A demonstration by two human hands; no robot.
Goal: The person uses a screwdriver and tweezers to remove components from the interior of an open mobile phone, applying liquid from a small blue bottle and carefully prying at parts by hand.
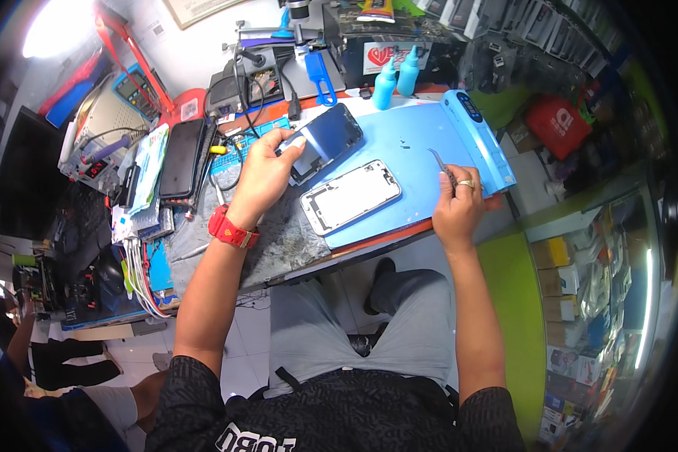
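Note:
My left hand [270, 169] is closed on the near left end of a dark phone screen [329, 138], thumb on its glossy face, and holds it tilted above the work surface. Just below it lies a phone frame [352, 197] with a pale, whitish inside, flat on a light blue mat [410, 135]. My right hand [459, 203] pinches a pair of curved-tip tweezers [442, 167] over the right part of the mat, their tip pointing up and left. Small dark bits [404, 143] rest on the mat between the screen and the tweezers.
Two light blue bottles [384, 87] stand behind the mat, and a blue bar-shaped device [478, 143] edges its right side. Leftward are a dark phone [181, 160], cables and a multimeter [135, 89]. A red lamp arm [139, 64] rises at the back. Another person [102, 399] is at lower left.

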